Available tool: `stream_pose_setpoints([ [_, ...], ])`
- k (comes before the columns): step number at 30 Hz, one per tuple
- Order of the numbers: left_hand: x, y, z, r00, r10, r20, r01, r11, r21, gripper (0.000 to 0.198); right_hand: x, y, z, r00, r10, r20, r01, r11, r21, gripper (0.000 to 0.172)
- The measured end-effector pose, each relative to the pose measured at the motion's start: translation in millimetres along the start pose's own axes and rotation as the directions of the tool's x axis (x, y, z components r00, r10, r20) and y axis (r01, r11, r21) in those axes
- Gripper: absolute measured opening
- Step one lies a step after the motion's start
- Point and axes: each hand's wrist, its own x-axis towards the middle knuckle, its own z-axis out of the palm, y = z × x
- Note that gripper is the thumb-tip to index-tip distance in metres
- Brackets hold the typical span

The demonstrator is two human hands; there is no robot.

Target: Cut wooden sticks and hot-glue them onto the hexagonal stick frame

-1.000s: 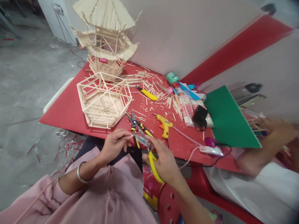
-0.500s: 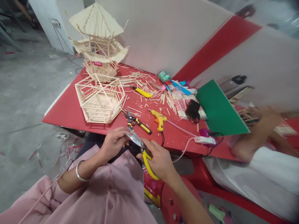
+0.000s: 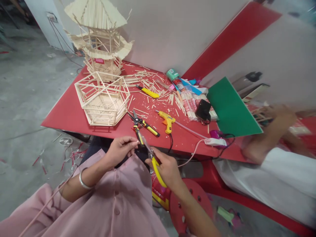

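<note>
My right hand grips yellow-handled scissors below the near edge of the red table; their blades point up and left. My left hand is pinched shut beside the blade tips, holding something thin that I cannot make out. Both hands hover over my lap in a pink garment. On the table just beyond them lie yellow-and-black pliers and a yellow glue gun.
A hexagonal stick basket and a tall stick pagoda stand at the table's left. Loose sticks, a yellow cutter, a black box and a green sheet lie farther right. Another person's arm reaches in at the right.
The view has shifted, so the table sits slightly higher and left. My hands stay together; the scissors' blades have swung a little, close to my left fingers. The other person's arm has moved.
</note>
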Motion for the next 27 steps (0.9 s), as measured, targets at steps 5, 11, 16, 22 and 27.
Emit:
stream_pose_setpoints([
  [5,6,0,-11.8,0.985,-0.168,0.047,0.174,0.922,-0.346,0.029,24,5,-8,0.99,0.108,-0.091,-0.121,0.982,-0.144,0.049],
  [11,7,5,-24.0,0.972,-0.233,0.033,0.221,0.856,-0.467,0.025,36,-5,-1,0.998,-0.007,-0.059,0.002,0.997,-0.077,0.052],
  [16,12,5,-28.0,0.946,-0.303,0.117,0.307,0.713,-0.631,0.018,28,-15,14,0.985,-0.167,-0.05,0.152,0.962,-0.226,0.052],
  [22,11,9,-27.5,0.899,-0.397,0.186,0.391,0.537,-0.747,0.013,23,-19,28,0.98,-0.177,-0.086,0.139,0.932,-0.336,0.048],
  [27,6,15,-26.1,0.892,-0.396,0.219,0.406,0.484,-0.775,0.018,26,-26,28,0.983,-0.155,-0.101,0.116,0.941,-0.319,0.046],
])
